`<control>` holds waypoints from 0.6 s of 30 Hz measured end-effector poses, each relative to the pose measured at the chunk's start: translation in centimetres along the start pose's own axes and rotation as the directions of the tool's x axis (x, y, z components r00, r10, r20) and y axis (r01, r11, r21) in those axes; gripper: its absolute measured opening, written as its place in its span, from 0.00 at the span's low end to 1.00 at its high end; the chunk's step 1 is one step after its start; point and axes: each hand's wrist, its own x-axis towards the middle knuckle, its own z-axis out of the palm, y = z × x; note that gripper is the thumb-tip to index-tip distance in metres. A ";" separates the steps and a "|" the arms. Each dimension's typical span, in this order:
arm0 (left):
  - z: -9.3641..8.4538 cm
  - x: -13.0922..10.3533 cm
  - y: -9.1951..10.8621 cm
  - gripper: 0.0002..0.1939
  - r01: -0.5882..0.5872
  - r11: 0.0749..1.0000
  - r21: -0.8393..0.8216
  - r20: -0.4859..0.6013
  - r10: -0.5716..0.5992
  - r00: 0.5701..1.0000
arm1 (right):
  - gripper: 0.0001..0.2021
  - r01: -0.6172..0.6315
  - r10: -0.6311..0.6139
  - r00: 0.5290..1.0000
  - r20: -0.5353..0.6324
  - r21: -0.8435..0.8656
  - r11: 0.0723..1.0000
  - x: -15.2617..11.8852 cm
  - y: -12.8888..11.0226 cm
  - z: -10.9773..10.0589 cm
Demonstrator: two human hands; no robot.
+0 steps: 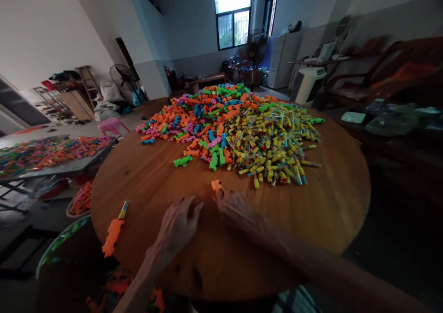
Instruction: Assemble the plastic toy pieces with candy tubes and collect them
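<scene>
One orange piece in the right fingers, left fingers loosely apart.

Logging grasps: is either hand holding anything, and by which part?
The right hand has its fingers on the near end of a small orange plastic piece; whether gripped is unclear. The left hand looks empty.

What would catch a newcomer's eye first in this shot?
Most likely the big heap of bright orange, green, pink and blue plastic pieces at the far side of the round wooden table, with a pile of yellow pieces against its right side. Next, the two bare hands nearer the camera: the right hand at a small orange piece, the left hand beside it.
</scene>
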 end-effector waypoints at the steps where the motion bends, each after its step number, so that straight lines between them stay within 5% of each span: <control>1: 0.5 1.0 0.8 0.15 0.010 1.000 -0.023 0.042 -0.009 0.999 | 0.18 0.016 -0.016 1.000 0.004 -0.016 1.000 -0.9 0.4 -0.2; 7: 2.4 5.7 4.0 0.29 0.131 0.989 -0.063 0.191 -0.117 0.975 | 0.16 -0.014 0.017 0.999 -0.036 0.087 0.996 -3.4 1.6 -1.1; 13: 3.3 7.5 5.7 0.23 0.201 0.977 -0.075 0.283 -0.172 0.943 | 0.15 -0.029 0.034 0.999 -0.019 0.200 0.979 -4.4 1.9 -3.2; 18: 1.1 6.9 5.2 0.15 0.061 0.997 -0.040 0.272 -0.048 0.961 | 0.12 -0.300 0.308 0.948 -0.078 0.102 0.949 -4.4 4.8 -3.9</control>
